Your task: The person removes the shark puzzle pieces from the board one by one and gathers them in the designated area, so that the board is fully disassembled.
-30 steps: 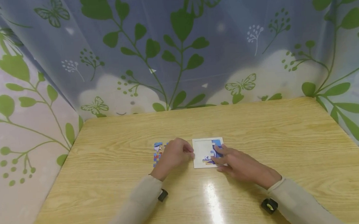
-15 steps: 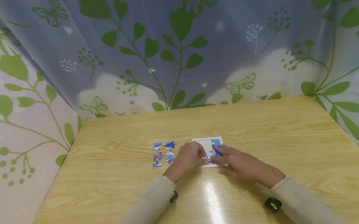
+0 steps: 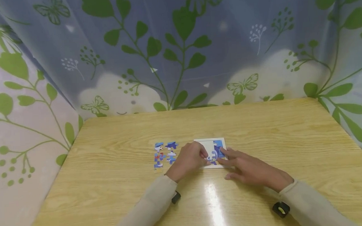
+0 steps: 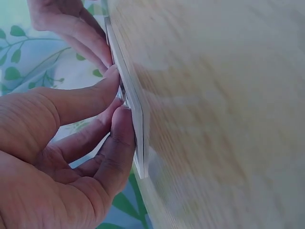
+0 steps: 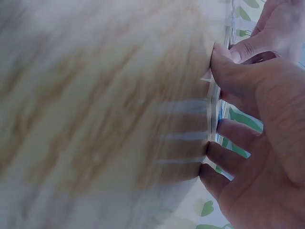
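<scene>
A white square puzzle tray [image 3: 203,140] lies on the table, with blue pieces [image 3: 217,144] fitted along its right side and lower part. My left hand [image 3: 189,160] is over the tray's lower left. In the left wrist view, its curled thumb and fingers [image 4: 125,126] pinch a small puzzle piece [image 4: 122,93] right at the tray's face, mostly hidden by the fingertips. My right hand [image 3: 251,169] lies at the tray's right side with fingers spread and fairly straight. In the right wrist view, some of its fingertips [image 5: 224,128] touch the tray's edge, others the table.
Several loose puzzle pieces [image 3: 159,157] lie in two columns left of the tray. The wooden table [image 3: 124,136] runs back to a patterned blue curtain [image 3: 152,42]. Both wrists wear a dark strapped device [image 3: 280,209].
My left hand has moved right from beside the tray to over its lower left, uncovering the loose pieces. My right hand has shifted slightly right, showing more of the fitted pieces.
</scene>
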The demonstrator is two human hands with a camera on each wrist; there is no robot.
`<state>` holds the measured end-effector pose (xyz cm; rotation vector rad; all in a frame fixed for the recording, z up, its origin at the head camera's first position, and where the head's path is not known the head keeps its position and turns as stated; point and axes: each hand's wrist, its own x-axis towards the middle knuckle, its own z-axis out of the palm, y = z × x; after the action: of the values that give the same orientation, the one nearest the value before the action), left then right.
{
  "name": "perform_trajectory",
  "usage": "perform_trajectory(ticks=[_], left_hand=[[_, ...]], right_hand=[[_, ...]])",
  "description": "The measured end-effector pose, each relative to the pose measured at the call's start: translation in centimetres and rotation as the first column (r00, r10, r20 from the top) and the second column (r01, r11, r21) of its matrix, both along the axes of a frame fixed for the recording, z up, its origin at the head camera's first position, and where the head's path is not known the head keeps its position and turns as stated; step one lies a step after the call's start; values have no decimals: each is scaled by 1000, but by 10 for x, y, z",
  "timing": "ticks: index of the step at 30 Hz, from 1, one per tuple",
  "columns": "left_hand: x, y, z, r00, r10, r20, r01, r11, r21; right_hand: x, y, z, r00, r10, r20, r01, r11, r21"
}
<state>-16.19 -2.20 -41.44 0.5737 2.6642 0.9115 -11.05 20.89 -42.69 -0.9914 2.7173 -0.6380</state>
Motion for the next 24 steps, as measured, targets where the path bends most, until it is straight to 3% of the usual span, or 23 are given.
perform_trajectory(ticks=[17, 24], left_hand=[[-1, -1, -1, 992, 86, 95, -92, 994, 62], [0, -6, 3, 994, 87, 65, -93, 990, 109]], right_hand=[[2, -2, 6, 1000, -3, 31, 3, 1000, 23], [2, -2, 6, 1000, -3, 21, 3, 1000, 21]])
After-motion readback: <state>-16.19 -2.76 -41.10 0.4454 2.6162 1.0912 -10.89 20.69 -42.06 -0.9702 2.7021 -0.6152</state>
